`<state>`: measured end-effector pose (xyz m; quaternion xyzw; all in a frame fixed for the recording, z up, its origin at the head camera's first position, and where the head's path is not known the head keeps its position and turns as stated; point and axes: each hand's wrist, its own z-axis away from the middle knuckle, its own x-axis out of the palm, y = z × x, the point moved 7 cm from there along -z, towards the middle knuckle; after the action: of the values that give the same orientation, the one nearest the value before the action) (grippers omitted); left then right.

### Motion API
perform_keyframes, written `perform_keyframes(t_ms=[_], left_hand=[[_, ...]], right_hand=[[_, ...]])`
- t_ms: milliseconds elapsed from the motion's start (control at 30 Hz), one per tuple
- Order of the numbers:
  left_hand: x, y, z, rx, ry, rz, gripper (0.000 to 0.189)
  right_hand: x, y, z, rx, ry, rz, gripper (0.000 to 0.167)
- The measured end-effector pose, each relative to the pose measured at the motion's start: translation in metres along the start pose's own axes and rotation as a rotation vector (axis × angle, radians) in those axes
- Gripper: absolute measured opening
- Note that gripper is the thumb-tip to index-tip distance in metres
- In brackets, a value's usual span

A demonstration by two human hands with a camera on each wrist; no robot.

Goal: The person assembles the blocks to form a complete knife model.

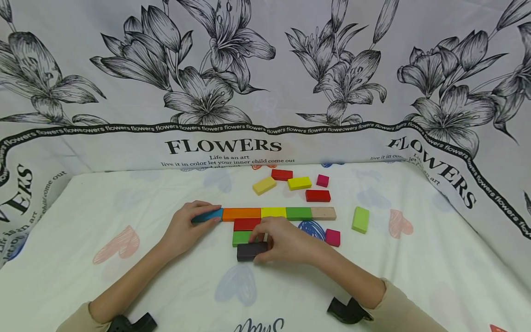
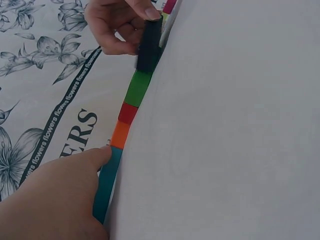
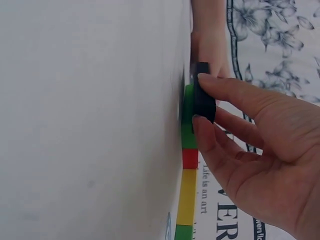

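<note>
My left hand holds the blue block at the left end of a row, thumb on the near side and fingers on the far side. Rightward from it run an orange block, a yellow block, a green block and a plain wooden block. Below the orange one lie a red block and another green block. My right hand pinches a black block by its right end, just in front of that lower green block, slightly tilted in the right wrist view.
Beyond the row lie red blocks, yellow blocks and a small magenta cube. Another magenta cube and a light green block are to the right. A heart-patterned white cloth covers the surface; a flower-printed cloth hangs behind.
</note>
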<state>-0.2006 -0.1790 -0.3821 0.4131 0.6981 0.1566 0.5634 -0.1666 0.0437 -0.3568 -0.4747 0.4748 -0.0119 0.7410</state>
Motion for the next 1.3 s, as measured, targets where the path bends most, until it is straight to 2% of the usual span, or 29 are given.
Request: perform_keyframes(t_ms=[1300], left_hand=[[-0.0033,0.0052,0.0003,-0.013,-0.005,0.013,0.032]], right_hand=[[0.0069,0.0035,-0.0024,0.027,0.003,-0.073,0.03]])
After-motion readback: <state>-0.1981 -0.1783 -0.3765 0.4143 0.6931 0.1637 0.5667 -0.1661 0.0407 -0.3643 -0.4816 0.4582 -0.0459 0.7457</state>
